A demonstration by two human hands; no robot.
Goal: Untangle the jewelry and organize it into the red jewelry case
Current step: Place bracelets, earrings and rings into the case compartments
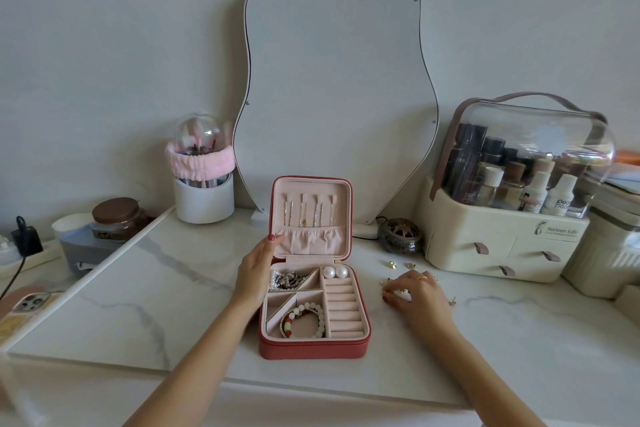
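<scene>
The red jewelry case [311, 348] stands open in the middle of the marble table, its lid upright with several chains hanging inside. Its pink tray holds a tangle of silver jewelry [287, 279], two pearl earrings [335, 272] and beaded bracelets [304, 319]. My left hand [254, 274] holds the left edge of the lid and tray. My right hand [417, 295] lies to the right of the case, fingers curled onto a small heap of gold jewelry [389, 291] on the table. Loose gold earrings [392, 264] lie nearby.
A wavy mirror [332, 87] leans on the wall behind the case. A cosmetics organizer [502, 246] stands at the right, a brush holder [202, 198] at the back left. A small round burner [400, 236] sits by the mirror. A phone [29, 303] lies far left.
</scene>
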